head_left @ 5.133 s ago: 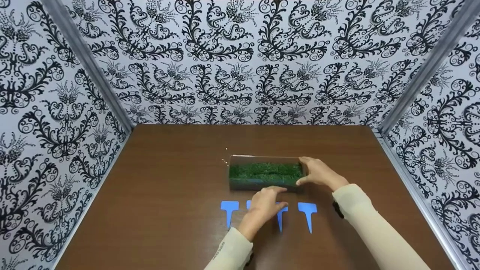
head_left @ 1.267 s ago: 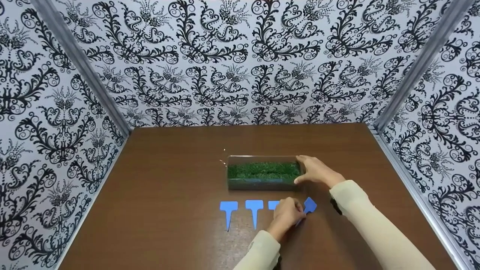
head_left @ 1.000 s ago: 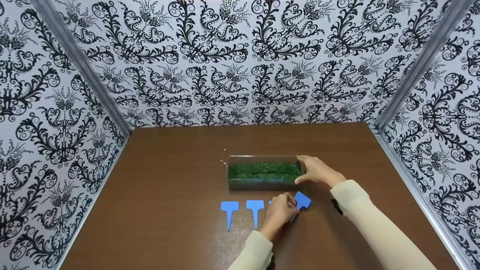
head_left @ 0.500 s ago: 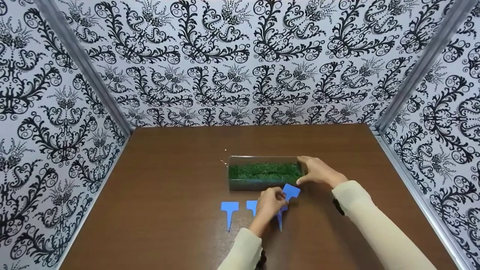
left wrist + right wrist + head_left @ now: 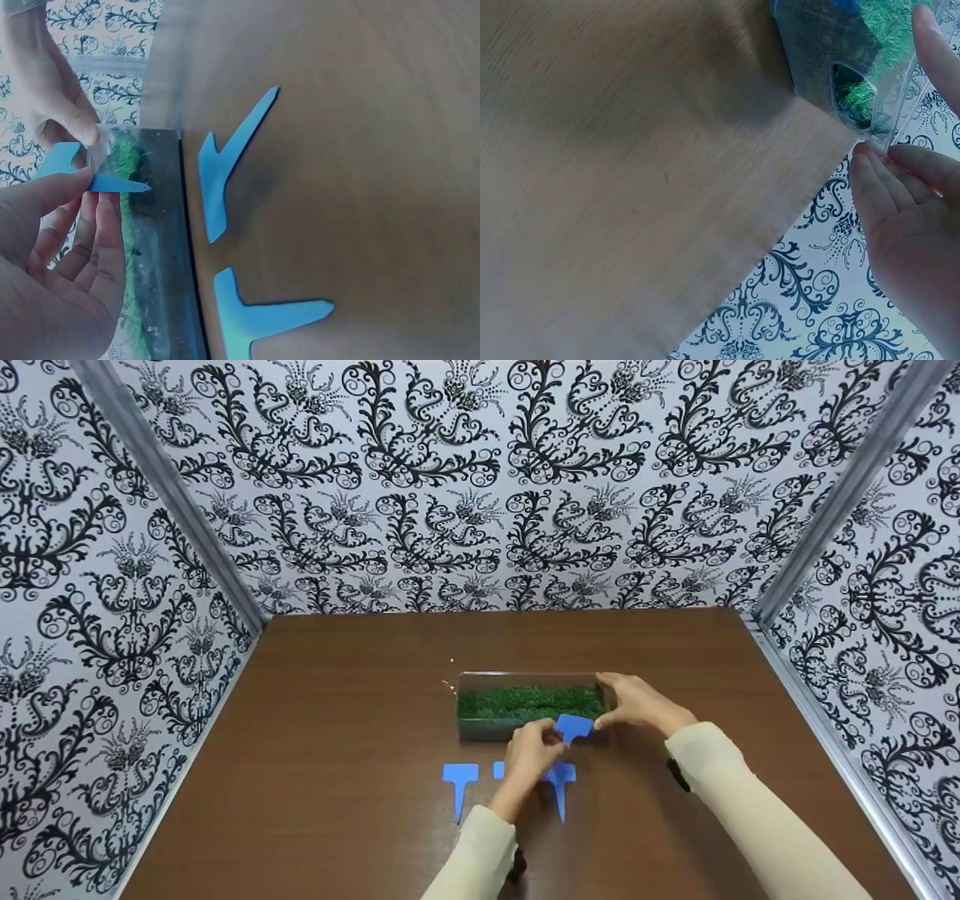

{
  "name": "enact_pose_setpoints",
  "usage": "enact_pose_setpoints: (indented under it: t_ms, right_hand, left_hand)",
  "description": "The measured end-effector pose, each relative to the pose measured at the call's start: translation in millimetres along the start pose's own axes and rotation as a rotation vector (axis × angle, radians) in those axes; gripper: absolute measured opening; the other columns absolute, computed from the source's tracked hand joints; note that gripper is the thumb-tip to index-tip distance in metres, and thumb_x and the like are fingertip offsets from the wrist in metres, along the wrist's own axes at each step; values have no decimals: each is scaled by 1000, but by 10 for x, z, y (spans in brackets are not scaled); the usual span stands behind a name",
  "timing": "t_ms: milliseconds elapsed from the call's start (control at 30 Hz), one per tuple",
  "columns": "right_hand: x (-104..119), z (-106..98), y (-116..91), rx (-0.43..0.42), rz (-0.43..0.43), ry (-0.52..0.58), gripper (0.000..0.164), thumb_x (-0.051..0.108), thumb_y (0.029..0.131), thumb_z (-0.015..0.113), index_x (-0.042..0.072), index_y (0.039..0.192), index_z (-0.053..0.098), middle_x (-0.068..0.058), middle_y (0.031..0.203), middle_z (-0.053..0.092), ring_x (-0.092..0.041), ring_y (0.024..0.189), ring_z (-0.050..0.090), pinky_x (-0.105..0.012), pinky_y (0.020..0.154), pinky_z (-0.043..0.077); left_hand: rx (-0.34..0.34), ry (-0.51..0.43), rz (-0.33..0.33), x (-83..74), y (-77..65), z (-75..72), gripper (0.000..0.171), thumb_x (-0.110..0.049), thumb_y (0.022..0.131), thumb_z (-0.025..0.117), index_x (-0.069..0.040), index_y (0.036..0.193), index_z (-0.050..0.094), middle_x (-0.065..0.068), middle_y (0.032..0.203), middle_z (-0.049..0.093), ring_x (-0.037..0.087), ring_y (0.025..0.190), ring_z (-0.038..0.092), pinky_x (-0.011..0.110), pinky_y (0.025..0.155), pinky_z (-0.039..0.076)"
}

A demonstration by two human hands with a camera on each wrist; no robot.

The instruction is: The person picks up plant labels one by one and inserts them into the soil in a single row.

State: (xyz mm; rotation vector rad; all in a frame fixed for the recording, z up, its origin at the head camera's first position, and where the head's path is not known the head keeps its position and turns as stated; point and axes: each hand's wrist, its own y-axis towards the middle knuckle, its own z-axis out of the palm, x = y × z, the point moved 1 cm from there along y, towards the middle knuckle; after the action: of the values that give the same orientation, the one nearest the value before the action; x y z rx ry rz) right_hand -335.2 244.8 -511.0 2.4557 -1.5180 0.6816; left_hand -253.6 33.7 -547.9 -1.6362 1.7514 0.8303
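My left hand [image 5: 529, 754] pinches a blue T-shaped plant label [image 5: 574, 726] between thumb and fingertips. It hovers at the front wall of a clear plastic box [image 5: 480, 730] holding green artificial grass [image 5: 517, 701]. In the left wrist view the held label's pointed stem [image 5: 124, 184] overlaps the box's edge, broad head away from the table. My right hand [image 5: 641, 705] grips the box's right end, thumb at the front corner and fingers at the back. The right wrist view shows its fingertips [image 5: 862, 154] on the box's corner, near an oval cutout [image 5: 851, 97].
On the brown table [image 5: 337, 735], in front of the box, lie a left label [image 5: 460, 774], a middle label [image 5: 499, 770] partly behind my left hand, and a right label [image 5: 560, 776]. Small pale specks [image 5: 450, 685] lie left of the box. Patterned walls [image 5: 480, 472] enclose the table.
My left hand took the rightmost label off the table and carried it left and forward to the box's front, its head now overlapping the box. My right hand has stayed on the box.
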Motion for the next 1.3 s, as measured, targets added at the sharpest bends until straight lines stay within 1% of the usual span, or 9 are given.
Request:
enact_pose_setpoints:
  t_ms: [167, 267, 533, 733, 833, 900, 1100, 1167, 1300]
  right_hand:
    - [1, 4, 4, 8, 13, 8, 98, 33, 77, 86, -11, 148, 36, -31, 152, 39, -48, 141, 37, -58, 114, 33]
    - [4, 5, 11, 16, 17, 7, 97, 32, 78, 86, -10, 149, 35, -31, 153, 38, -49, 141, 36, -59, 114, 33]
    - [-9, 3, 11, 31, 29, -18, 96, 31, 79, 85, -10, 149, 34, -32, 153, 37, -50, 141, 35, -61, 113, 33]
    - [-16, -2, 1, 35, 42, -17, 96, 30, 79, 85, -9, 150, 33, -31, 155, 35, -50, 142, 34, -62, 113, 33]
    - [-8, -2, -1, 32, 47, -10, 95, 28, 79, 85, -9, 150, 33, -31, 154, 36, -50, 143, 34, -61, 114, 32]
    - [-3, 0, 0, 29, 44, -13, 95, 28, 79, 85, -10, 149, 34, -32, 154, 36, -50, 142, 34, -61, 114, 32]
    - [10, 7, 9, 10, 37, -11, 94, 29, 79, 85, -11, 148, 35, -32, 153, 38, -50, 141, 36, -60, 115, 32]
    - [19, 10, 8, 10, 33, -9, 94, 29, 79, 85, -11, 148, 36, -32, 152, 38, -50, 141, 36, -60, 115, 32]
    - [28, 11, 8, 15, 22, -7, 94, 29, 79, 85, -11, 148, 35, -32, 152, 38, -50, 141, 36, -60, 115, 32]
  left_hand:
    - [-22, -5, 19, -21, 58, -50, 11, -22, 83, 80, -21, 81, 70, -11, 77, 73, 3, 67, 63, 26, 63, 50]
    - [-32, -7, 26, -36, 90, -78, 11, -23, 83, 80, -22, 82, 70, -11, 78, 74, 3, 70, 65, 27, 65, 51]
    - [-44, -52, 59, -102, 140, -166, 9, -23, 88, 77, -20, 86, 68, -4, 87, 76, 11, 79, 72, 31, 70, 56]
    - [-58, -66, 85, -135, 192, -195, 16, -22, 88, 76, -17, 80, 63, -1, 90, 77, 14, 83, 74, 32, 72, 57]
    - [-73, -62, 105, -153, 220, -199, 19, -20, 88, 76, -16, 78, 61, 0, 89, 77, 14, 83, 73, 32, 72, 57]
    - [-85, -61, 118, -168, 238, -199, 19, -20, 87, 77, -15, 79, 60, 1, 87, 76, 15, 81, 72, 31, 70, 55]
    - [-102, -58, 130, -212, 288, -199, 23, -22, 88, 76, -14, 79, 56, 0, 85, 74, 14, 77, 70, 28, 64, 49]
    - [-110, -55, 129, -222, 306, -199, 23, -23, 87, 77, -14, 80, 57, 0, 85, 75, 14, 77, 70, 28, 64, 50]
    - [-128, -52, 122, -231, 340, -207, 17, -23, 86, 78, -12, 87, 64, 0, 84, 75, 13, 75, 69, 29, 64, 51]
